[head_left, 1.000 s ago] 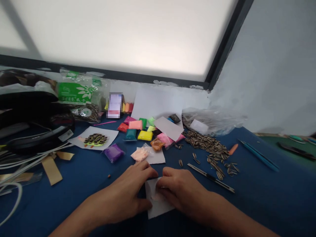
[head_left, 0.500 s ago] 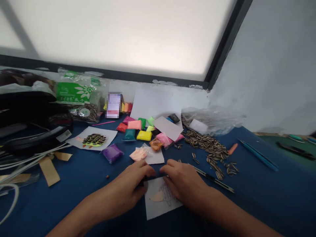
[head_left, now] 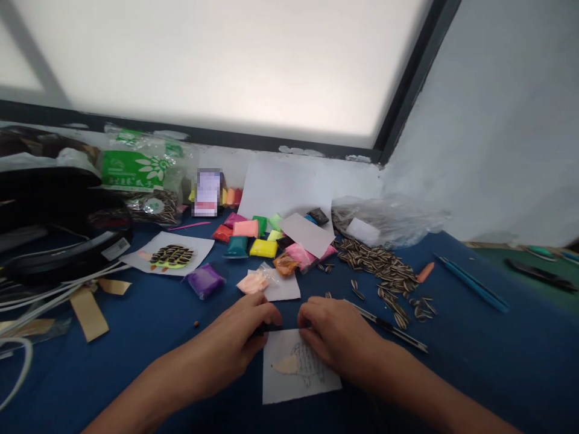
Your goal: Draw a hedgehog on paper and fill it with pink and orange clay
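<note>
A small white paper card (head_left: pixel 277 390) lies in front of me on the blue tabletop. It bears a pencil-drawn hedgehog (head_left: pixel 308 364) whose snout is covered in pale peach clay (head_left: pixel 286 364). My left hand (head_left: pixel 242 337) is at the card's upper left corner, fingers bent and thumb apart from the index finger. Closed at the upper right edge, my right hand (head_left: pixel 332 331) has its thumb on the card, and its fingers hide that corner. Just beyond both hands is a lump of peach clay (head_left: pixel 253 282) in clear wrap, partly on another piece of white paper (head_left: pixel 287 288).
A finished seed hedgehog picture (head_left: pixel 174 256) is on the left, near a purple clay packet (head_left: pixel 205 280). Several coloured clay packets (head_left: pixel 263 248) fill the middle. To the right are loose sunflower seeds (head_left: pixel 375 262), a utility knife (head_left: pixel 393 328) and blue tweezers (head_left: pixel 473 283).
The card has turned slightly and now lies straighter, with more of the drawing showing. My hands have moved a little apart at its upper edge.
</note>
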`<state>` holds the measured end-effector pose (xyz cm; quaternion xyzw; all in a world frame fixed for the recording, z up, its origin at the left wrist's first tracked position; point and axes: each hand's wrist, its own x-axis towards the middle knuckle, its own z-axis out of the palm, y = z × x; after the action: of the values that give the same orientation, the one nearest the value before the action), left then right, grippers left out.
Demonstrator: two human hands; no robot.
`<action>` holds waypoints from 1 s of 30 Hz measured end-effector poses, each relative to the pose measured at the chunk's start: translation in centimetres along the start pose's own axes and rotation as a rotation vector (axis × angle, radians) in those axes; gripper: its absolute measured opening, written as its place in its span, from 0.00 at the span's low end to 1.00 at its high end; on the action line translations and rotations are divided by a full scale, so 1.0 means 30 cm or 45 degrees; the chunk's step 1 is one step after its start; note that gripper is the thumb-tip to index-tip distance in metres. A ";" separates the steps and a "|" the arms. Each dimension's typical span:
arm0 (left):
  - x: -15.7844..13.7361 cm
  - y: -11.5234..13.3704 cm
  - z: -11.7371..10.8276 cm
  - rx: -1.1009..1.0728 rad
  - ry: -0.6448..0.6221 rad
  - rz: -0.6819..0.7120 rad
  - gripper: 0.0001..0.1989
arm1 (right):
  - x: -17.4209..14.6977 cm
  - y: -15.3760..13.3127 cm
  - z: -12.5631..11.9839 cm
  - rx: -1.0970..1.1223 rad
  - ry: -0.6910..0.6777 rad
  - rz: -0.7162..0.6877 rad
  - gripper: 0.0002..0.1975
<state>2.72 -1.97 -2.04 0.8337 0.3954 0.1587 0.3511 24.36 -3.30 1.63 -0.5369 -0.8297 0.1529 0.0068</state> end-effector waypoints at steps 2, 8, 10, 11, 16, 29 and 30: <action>0.002 -0.003 0.000 0.006 0.013 0.013 0.15 | -0.001 0.000 0.003 0.025 0.006 -0.010 0.06; -0.012 0.016 -0.041 -0.039 -0.122 -0.021 0.13 | -0.002 -0.004 0.026 0.182 0.026 -0.157 0.06; -0.021 0.026 -0.051 -0.058 -0.175 -0.088 0.16 | 0.000 -0.006 0.033 0.234 0.003 -0.240 0.05; -0.025 0.029 -0.050 -0.060 -0.172 -0.125 0.17 | 0.002 -0.007 0.035 0.241 -0.015 -0.267 0.04; -0.022 0.033 -0.020 -0.025 -0.094 -0.166 0.19 | 0.014 -0.010 0.041 0.214 -0.063 -0.352 0.01; -0.015 0.044 -0.018 -0.023 -0.105 -0.168 0.17 | 0.032 -0.017 0.023 0.249 -0.119 -0.356 0.02; -0.014 0.045 -0.017 -0.024 -0.103 -0.168 0.17 | 0.033 -0.017 0.023 0.248 -0.121 -0.349 0.02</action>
<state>2.90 -2.65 -0.72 0.8083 0.4335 0.1053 0.3843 23.36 -2.76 0.96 -0.4077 -0.8757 0.2554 0.0403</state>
